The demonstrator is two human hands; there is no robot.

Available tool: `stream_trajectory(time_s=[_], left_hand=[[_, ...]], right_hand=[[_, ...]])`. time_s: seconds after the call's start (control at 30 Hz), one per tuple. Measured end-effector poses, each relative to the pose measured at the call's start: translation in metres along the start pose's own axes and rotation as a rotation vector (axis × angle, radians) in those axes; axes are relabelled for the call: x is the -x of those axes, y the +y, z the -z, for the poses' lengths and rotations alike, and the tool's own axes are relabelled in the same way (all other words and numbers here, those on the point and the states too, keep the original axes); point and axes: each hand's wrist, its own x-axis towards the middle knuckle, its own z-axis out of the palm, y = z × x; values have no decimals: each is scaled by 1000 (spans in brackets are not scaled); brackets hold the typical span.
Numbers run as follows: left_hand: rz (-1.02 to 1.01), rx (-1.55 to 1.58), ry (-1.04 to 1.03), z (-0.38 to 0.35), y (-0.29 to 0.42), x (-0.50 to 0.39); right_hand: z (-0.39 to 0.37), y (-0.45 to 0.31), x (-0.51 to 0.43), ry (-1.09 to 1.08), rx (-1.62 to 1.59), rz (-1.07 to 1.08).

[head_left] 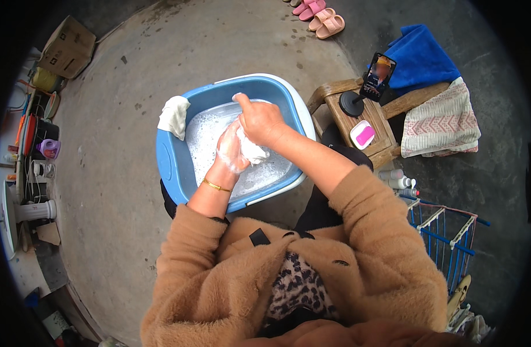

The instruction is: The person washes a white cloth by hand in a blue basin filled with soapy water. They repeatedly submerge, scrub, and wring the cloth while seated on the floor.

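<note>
Soapy water with foam fills the bottom of a blue plastic basin [168, 154] between my knees. Over the water, my left hand [231, 148], covered in suds, holds a wet white cloth [253, 152] against its palm. My right hand [259, 119] grips the same cloth from above, its fingers curled and partly hiding it. A second white cloth [174, 116] hangs over the basin's left rim, apart from both hands.
Right of the basin, a wooden stool [376, 130] bears a phone [378, 77] on a stand and pink soap [365, 135] in a white dish. Beyond lie a blue towel [421, 58], a patterned cloth [441, 121], bottles [400, 182] and a blue rack [447, 234]. Slippers [329, 26] stand ahead.
</note>
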Motion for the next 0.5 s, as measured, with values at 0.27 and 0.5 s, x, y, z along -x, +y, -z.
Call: stream_trajectory(time_s=[0.27, 0.5], left_hand=[[-10, 27, -75, -6, -2, 9], [28, 76, -130, 7, 1, 4]], right_hand=[[13, -10, 1, -12, -29, 71], [-3, -6, 4, -64, -39, 223]])
